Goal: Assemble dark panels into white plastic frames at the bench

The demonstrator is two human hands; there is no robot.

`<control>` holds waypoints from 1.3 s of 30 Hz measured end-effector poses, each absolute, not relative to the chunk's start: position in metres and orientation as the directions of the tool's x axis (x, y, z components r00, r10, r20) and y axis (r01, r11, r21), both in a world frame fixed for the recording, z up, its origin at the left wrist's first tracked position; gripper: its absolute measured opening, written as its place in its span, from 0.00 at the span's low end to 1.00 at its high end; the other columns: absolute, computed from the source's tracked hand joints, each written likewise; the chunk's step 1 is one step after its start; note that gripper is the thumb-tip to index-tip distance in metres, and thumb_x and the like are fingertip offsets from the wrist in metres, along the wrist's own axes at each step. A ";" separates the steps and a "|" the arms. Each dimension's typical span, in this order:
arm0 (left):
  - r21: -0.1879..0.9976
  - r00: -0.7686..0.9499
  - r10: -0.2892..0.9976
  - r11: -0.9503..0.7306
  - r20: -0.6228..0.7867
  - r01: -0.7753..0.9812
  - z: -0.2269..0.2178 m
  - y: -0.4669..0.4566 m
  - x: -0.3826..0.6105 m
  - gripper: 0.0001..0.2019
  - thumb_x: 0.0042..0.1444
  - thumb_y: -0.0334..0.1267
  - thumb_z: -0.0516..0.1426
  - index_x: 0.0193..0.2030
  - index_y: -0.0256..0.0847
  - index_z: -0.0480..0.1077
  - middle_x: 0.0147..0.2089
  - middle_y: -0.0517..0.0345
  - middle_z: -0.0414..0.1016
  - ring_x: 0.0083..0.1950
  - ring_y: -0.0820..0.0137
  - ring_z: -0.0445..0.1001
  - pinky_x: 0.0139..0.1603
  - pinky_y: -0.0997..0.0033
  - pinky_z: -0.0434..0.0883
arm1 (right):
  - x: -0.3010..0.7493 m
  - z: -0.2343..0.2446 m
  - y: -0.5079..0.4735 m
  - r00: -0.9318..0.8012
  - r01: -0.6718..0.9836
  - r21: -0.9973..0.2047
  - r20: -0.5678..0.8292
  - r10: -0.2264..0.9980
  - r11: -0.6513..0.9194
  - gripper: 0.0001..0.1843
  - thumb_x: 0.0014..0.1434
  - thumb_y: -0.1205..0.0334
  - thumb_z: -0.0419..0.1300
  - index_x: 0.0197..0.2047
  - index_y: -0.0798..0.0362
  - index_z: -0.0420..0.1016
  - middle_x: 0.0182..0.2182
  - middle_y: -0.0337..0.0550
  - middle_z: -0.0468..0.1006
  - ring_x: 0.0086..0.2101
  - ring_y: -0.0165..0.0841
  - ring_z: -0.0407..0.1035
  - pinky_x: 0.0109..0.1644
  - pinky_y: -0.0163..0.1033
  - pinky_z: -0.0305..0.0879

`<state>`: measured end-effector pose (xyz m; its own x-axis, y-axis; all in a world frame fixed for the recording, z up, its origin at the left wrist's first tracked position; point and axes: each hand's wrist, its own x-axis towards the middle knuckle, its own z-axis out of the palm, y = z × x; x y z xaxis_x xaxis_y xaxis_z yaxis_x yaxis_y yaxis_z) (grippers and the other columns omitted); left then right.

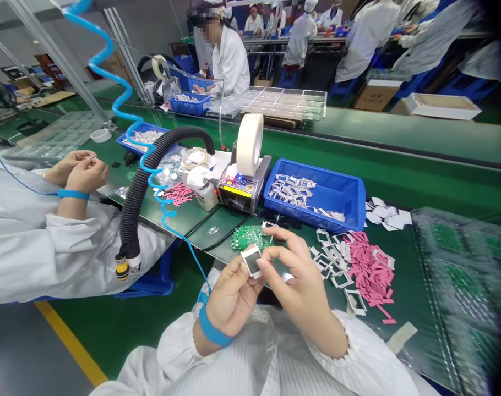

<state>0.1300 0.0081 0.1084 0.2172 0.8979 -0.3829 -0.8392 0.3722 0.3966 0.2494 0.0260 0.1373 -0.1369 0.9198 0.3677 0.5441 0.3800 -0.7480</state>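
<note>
Firstly, a small white-rimmed rectangular frame (251, 261) was found pinched between the thumb and fingers of the left hand (234, 294), raised above the edge of the green tabletop (403, 190). Handling of this single frame was judged to be the step shown. The right hand (302, 280) was curled just beside it, with its fingers (275, 236) bent inward; a pale item seemed to lie at the fingertips, though whether it was pinched could not be told from this view. Beneath the hands lay a green printed circuit board (250, 237). To the right were listed loose white frames (332, 258) and a heap of pink strips (370, 269). Beyond these stood a blue plastic tray (314, 192) holding more frames, and a tape dispenser (238, 187) carrying a roll of masking tape (249, 144). A blue wrist strap (211, 330) was worn on the left wrist. At the far left, a co-worker's hands (83, 170) were held close together over the tabletop, beside a black corrugated hose (151, 181).
</note>
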 end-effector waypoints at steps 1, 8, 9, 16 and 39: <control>0.393 0.219 0.898 0.372 -0.381 -0.841 0.108 0.008 0.130 0.12 0.46 0.32 0.64 0.39 0.38 0.75 0.37 0.58 0.79 0.38 0.74 0.74 0.50 0.71 0.67 | 0.249 0.138 0.026 -0.140 0.553 -0.738 0.375 0.917 0.386 0.08 0.59 0.61 0.55 0.28 0.50 0.68 0.48 0.45 0.71 0.49 0.42 0.62 0.51 0.50 0.57; 0.393 0.237 0.912 0.364 -0.335 -0.844 0.108 0.009 0.131 0.08 0.49 0.32 0.63 0.37 0.37 0.76 0.33 0.58 0.78 0.37 0.75 0.73 0.46 0.74 0.68 | 0.250 0.141 0.029 -0.160 0.549 -0.744 0.352 0.922 0.380 0.08 0.58 0.63 0.54 0.27 0.50 0.67 0.41 0.43 0.75 0.44 0.39 0.65 0.48 0.48 0.57; 0.392 0.242 0.916 0.361 -0.320 -0.846 0.108 0.009 0.131 0.08 0.48 0.32 0.63 0.37 0.37 0.76 0.33 0.58 0.77 0.36 0.76 0.73 0.45 0.75 0.68 | 0.250 0.142 0.029 -0.167 0.528 -0.765 0.332 0.928 0.369 0.09 0.59 0.62 0.54 0.27 0.50 0.67 0.41 0.44 0.75 0.44 0.39 0.66 0.48 0.48 0.57; 0.427 0.255 0.907 0.387 -0.335 -0.817 0.109 0.008 0.132 0.10 0.44 0.36 0.66 0.36 0.37 0.76 0.33 0.59 0.77 0.35 0.76 0.71 0.44 0.75 0.67 | 0.254 0.146 0.026 -0.235 0.360 -0.884 0.222 0.946 0.297 0.10 0.60 0.62 0.53 0.27 0.51 0.67 0.45 0.45 0.72 0.45 0.38 0.67 0.51 0.48 0.60; 0.430 0.223 0.902 0.379 -0.370 -0.819 0.112 0.007 0.132 0.13 0.44 0.35 0.65 0.39 0.39 0.75 0.37 0.57 0.79 0.41 0.70 0.75 0.52 0.67 0.66 | 0.252 0.143 0.023 -0.160 0.604 -0.695 0.376 0.913 0.391 0.08 0.59 0.62 0.54 0.27 0.50 0.68 0.51 0.45 0.68 0.50 0.43 0.61 0.54 0.54 0.52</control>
